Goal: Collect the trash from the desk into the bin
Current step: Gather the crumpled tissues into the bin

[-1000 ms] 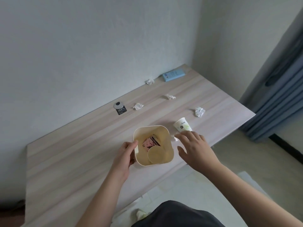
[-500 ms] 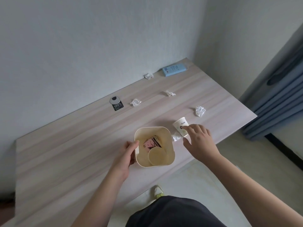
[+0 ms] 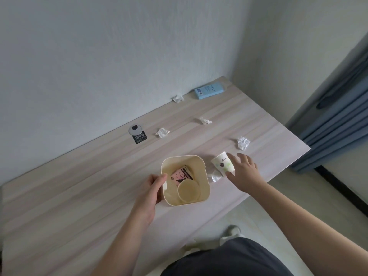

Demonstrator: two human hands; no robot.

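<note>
Round silver disc (image 3: 135, 129) with black "100%" label (image 3: 140, 138) near bench (image 3: 79, 196) far edge. Light blue flat cardboard box (image 3: 209, 90) at far right corner. Grey-blue curtain (image 3: 338, 116) beyond right edge.

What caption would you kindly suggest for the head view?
Left hand holds the bin; right hand grips a paper cup beside it.

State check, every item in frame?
bin: upright, open top, left hand gripping its rim
paper cup: tilted, right hand pinching it
pink packet: inside bin
plain cup: inside bin
four paper wads: loose on desk
clear wrapper: on desk beside bin
blue box: lying flat
</note>
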